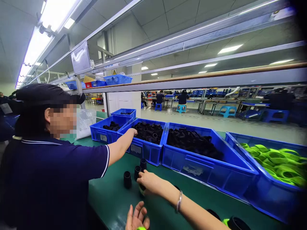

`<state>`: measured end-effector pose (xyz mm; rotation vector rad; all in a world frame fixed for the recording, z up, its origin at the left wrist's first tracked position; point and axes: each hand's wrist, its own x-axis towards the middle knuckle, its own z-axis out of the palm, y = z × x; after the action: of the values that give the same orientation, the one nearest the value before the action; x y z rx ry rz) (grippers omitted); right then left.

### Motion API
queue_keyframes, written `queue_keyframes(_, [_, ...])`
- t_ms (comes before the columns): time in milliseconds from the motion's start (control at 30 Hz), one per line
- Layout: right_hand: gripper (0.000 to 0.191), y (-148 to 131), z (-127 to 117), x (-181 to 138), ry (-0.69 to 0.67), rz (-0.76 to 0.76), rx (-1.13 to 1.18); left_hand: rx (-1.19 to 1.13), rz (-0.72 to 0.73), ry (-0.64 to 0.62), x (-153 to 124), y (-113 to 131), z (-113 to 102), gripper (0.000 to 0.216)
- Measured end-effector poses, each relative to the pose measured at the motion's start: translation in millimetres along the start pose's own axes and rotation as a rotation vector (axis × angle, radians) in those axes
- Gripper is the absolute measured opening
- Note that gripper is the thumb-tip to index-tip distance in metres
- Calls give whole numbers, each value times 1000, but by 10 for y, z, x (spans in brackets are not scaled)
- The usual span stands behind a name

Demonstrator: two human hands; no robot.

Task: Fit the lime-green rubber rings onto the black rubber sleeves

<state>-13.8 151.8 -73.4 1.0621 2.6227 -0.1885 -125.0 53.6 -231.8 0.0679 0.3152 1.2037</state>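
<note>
My right hand (149,182) reaches across the green table (115,204), a bracelet on its wrist. Its fingers curl around a small black tube part (142,189), mostly hidden by the hand. Three more black tube parts stand upright just beyond it: one (127,179) to the left, one (137,172) touching my fingertips, one (143,164) behind. My left hand (136,218) is at the bottom edge, palm up, fingers apart, with a bit of green (141,228) just below it.
A co-worker in a dark polo stands at the left, a hand (133,131) reaching into a blue bin (146,153) of black parts. Further blue bins hold black parts (203,166) and green parts (261,191). A black-and-green part (236,223) lies at the bottom right.
</note>
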Motion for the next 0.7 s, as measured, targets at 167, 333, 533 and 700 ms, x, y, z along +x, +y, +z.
queue_keyframes(167, [43,23,119,103,-103,-17,-8,-24,69,-5,5,-18,-23,41])
queue_keyframes(333, [48,22,73,-360,184,-14,194,20,208,296,-62,61,363,39])
queue_keyframes(533, [54,-291,305,-785,483,-441,465,-242,112,312,-143,198,847,38])
queue_keyframes(700, [35,-396,391,-881,545,-454,403,-277,9,276,24,65,793,50])
